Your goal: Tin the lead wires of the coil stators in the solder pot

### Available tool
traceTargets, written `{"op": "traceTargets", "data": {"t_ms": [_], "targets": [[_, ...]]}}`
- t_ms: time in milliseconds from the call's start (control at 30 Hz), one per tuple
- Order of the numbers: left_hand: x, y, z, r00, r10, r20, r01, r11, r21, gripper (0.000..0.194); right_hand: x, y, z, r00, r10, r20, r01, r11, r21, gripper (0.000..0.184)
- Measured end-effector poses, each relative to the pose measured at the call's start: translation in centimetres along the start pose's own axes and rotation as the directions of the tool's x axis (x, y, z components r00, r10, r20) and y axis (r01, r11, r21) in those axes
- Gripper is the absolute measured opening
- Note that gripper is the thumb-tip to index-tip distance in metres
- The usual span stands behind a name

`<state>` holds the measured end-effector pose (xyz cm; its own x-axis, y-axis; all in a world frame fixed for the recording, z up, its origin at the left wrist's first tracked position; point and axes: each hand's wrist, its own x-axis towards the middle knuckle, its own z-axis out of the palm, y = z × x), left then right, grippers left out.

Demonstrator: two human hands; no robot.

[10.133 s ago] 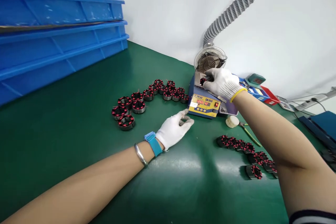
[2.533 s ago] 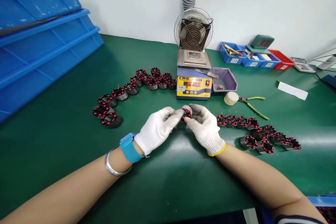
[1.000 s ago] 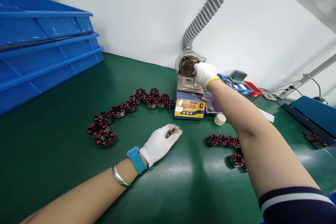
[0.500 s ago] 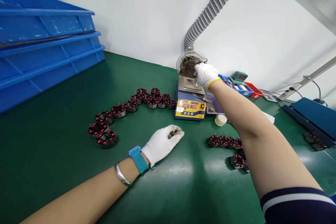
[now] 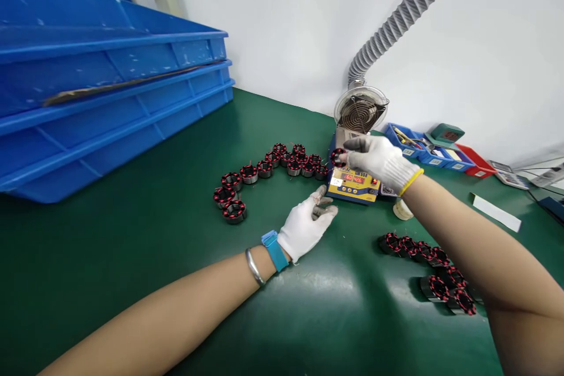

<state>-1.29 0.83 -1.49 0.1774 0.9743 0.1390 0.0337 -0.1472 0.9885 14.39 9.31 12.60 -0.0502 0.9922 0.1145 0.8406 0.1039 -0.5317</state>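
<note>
Between the fingertips of my right hand (image 5: 379,161), in a white knit glove, is a round motor stator (image 5: 338,157) with red and black windings. It is held up in front of a solder pot (image 5: 355,189) with a yellow panel and red digits. My left hand (image 5: 306,222), also gloved, is over the bench just left of the pot; its fingers are apart and nothing shows between them. Several more stators (image 5: 249,174) run in a curved line to the left. Another group of stators (image 5: 436,288) stands at the right, partly behind my right forearm.
Blue crates (image 5: 176,94) are stacked at the left. Behind the pot is a round fan (image 5: 361,114) with a grey duct (image 5: 409,12). Blue bins (image 5: 403,138), a red bin (image 5: 476,160) and a white strip (image 5: 496,211) lie to the right. A whitish round container (image 5: 402,210) stands near the pot.
My right hand has come back from the top of the pot toward me and now shows a stator. My left hand's fingers have spread. The view has turned left.
</note>
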Motion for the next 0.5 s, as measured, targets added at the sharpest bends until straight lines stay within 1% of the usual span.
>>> {"op": "traceTargets", "data": {"t_ms": [100, 167, 200, 267, 300, 333, 433, 500], "targets": [[-0.5, 0.4, -0.2, 0.997, 0.064, -0.035, -0.059, 0.990, 0.127, 0.052, -3.0, 0.2, 3.4, 0.997, 0.007, 0.073, -0.025, 0.966, 0.257, 0.057], [-0.7, 0.3, -0.5, 0.996, 0.073, -0.045, -0.064, 0.980, 0.189, 0.050, -4.9, 0.1, 5.0, 0.990, -0.017, 0.142, -0.040, 0.918, 0.394, 0.054], [-0.7, 0.1, -0.6, 0.996, 0.072, -0.057, -0.059, 0.977, 0.206, 0.053, -5.7, 0.1, 5.5, 0.978, -0.037, 0.204, -0.060, 0.890, 0.452, 0.048], [-0.7, -0.4, -0.9, 0.994, 0.079, -0.080, -0.059, 0.973, 0.221, 0.061, -6.8, 0.0, 5.8, 0.930, -0.091, 0.356, -0.124, 0.834, 0.538, 0.034], [-0.6, -0.7, -1.0, 0.993, 0.090, -0.076, -0.070, 0.971, 0.227, 0.064, -7.1, 0.0, 5.6, 0.901, -0.109, 0.420, -0.161, 0.815, 0.556, 0.029], [-0.5, -0.9, -1.0, 0.992, 0.106, -0.065, -0.088, 0.969, 0.231, 0.065, -7.2, 0.1, 5.4, 0.879, -0.111, 0.463, -0.194, 0.805, 0.560, 0.029], [-0.5, -1.1, -0.9, 0.987, 0.163, 0.004, -0.160, 0.960, 0.229, 0.064, -7.0, 0.9, 4.5, 0.854, -0.042, 0.518, -0.280, 0.802, 0.527, 0.037], [-0.6, -0.8, -0.6, 0.983, 0.179, 0.036, -0.183, 0.960, 0.214, 0.063, -6.6, 1.6, 4.2, 0.832, -0.017, 0.555, -0.323, 0.797, 0.510, 0.035]]}}
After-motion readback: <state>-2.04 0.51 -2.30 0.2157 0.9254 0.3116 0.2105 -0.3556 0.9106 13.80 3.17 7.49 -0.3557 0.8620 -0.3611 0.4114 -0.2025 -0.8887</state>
